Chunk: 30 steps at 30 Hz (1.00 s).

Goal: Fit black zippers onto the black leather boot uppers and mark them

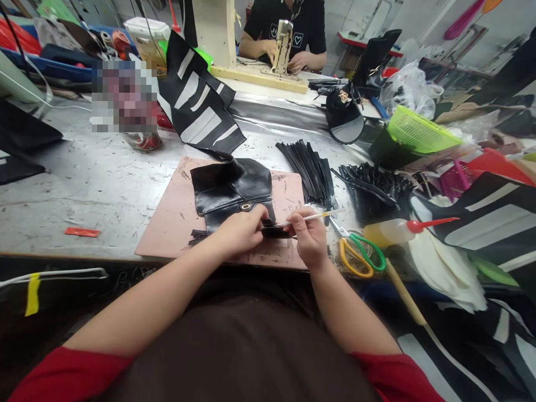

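Observation:
A black leather piece with a small gold-rimmed oval eyelet lies on a pink board. My left hand is closed with its fingers pinched on the near right edge of this leather, just below the eyelet. In my right hand, a thin white stick-like tool is gripped between thumb and fingers, its narrow end pointing left to the leather beside my left fingertips. What that tip touches is too small to tell. Dark strips stick out at the leather's lower left.
Scissors with green and orange handles lie right of the board, near a red-nozzled bottle. Black strips are bundled behind. Black panels with white patches stand at the back left. Across the table, a person works at a machine.

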Motion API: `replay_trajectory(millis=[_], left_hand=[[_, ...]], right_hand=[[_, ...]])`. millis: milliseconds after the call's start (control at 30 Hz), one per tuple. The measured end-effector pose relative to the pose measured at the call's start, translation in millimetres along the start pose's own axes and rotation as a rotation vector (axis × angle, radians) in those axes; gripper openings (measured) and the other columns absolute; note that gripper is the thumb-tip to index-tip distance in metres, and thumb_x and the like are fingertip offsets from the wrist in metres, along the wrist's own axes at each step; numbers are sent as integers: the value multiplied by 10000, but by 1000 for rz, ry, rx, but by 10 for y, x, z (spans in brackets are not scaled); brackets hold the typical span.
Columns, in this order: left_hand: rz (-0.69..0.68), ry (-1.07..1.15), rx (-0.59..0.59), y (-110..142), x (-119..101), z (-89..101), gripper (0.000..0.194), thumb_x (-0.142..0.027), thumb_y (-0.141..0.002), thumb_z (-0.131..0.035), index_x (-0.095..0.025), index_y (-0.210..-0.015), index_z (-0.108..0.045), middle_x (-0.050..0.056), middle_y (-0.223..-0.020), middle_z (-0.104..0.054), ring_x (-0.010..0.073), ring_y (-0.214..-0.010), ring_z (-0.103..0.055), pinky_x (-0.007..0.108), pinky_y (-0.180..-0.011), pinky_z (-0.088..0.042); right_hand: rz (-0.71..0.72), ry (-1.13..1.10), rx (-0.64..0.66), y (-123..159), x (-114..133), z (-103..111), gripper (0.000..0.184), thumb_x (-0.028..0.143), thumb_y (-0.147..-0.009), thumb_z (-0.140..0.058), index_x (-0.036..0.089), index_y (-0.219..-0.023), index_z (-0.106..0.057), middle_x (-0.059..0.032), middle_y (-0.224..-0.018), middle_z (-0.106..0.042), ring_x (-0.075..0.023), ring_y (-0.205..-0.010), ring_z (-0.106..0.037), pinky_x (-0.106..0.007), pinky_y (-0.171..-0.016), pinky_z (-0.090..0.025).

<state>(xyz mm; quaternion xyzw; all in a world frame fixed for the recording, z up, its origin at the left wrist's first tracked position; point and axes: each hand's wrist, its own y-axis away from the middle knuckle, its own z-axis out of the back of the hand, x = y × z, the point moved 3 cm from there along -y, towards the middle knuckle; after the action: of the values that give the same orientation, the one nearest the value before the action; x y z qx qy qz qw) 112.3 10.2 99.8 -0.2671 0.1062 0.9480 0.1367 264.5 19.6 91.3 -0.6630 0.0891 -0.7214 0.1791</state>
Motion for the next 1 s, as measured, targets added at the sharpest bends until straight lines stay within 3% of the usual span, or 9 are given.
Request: replay_trajectory(millis=[133,333,567,700,1000], left_hand=[[-8,118,21,-56,83,41,297,-169,-671,-478,-232,-961,-471,-4,-832,-627,188,-801,-590,275,-694,-424],[-2,268,54,-137,187,23,263,-158,-615,-489,-235,-857,-559,-17,-796,-597,172,-768,-557,262,-685,-402],[86,522,207,-258,310,-50,275,-137,-557,-477,-189,-824,-516,-40,-625,-559,107,-527,-488,205,-478,-339],[113,616,253,-285,318,-44,274,-139,-548,-475,-171,-817,-516,-44,-616,-554,86,-499,-465,192,-468,-317],[117,651,251,-306,344,-68,246,-139,-551,-495,-166,-791,-541,-39,-625,-566,98,-563,-499,201,-536,-365]], right_hand=[[34,105,67,-100,-75,32,296,461,-857,-457,195,-739,-513,9,-587,-558,-120,-540,-538,-247,-500,-427],[-10,94,85,-197,-168,-30,323,499,-841,-458,197,-731,-498,10,-578,-552,-118,-535,-539,-240,-498,-421],[-170,-24,118,-344,-343,-107,414,601,-764,-496,190,-713,-482,29,-515,-531,-112,-498,-549,-215,-462,-416],[-210,-53,130,-396,-414,-127,441,632,-744,-495,194,-702,-463,48,-488,-489,-116,-487,-557,-215,-456,-419],[-72,180,248,-335,-365,-139,315,479,-842,-437,196,-712,-485,25,-527,-516,-127,-517,-538,-255,-562,-439]])
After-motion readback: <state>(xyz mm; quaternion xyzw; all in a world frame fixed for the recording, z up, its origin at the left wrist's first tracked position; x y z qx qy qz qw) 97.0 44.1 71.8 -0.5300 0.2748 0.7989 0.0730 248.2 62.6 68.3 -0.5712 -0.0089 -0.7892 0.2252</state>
